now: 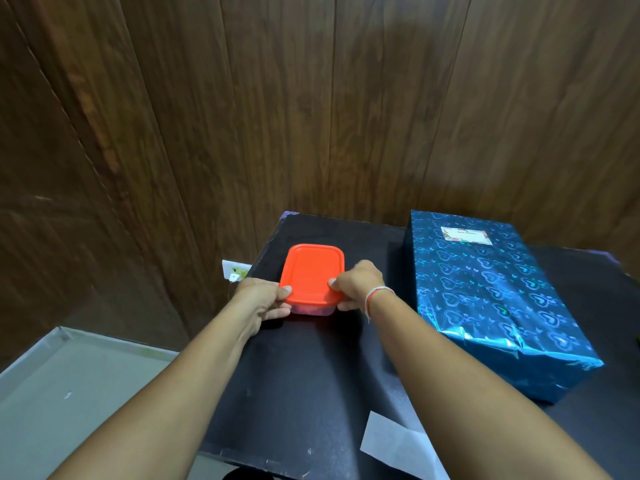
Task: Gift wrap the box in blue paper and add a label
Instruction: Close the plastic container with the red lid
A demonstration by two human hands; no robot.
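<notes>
Fingers [277, 312] of the left hand [258, 299] curl under the near left corner of a small plastic container [313, 308], thumb pressed on the rim of its orange lid [310, 273]; the right hand [356, 284] grips the near right corner the same way, thumb on the lid, fingers tucked beneath. What the container holds is hard to make out through its cloudy wall, and its lower body is mostly hidden by the lid and both hands.

Left of the container, a white socket plate [235, 270] sits on the wood-panelled wall [311, 98], partly cut off by the edge of the black table [311, 375]. Further left and nearer lies a grey tray-like surface [69, 375], cut by the frame.

Right of the container, just apart from the right hand, lies the one wrapped box [495, 303], flat on the table in blue paper [519, 341] printed with hearts. Its long axis runs from the wall toward the viewer, angling slightly right at the near end. One white label [466, 235] sits on its top face at the far end; the print is too small to read.

Nearer than the container, a sheet of white paper [398, 445] lies partly under the right forearm and is cut by the bottom edge. One thread bracelet [375, 294] circles the right wrist.
</notes>
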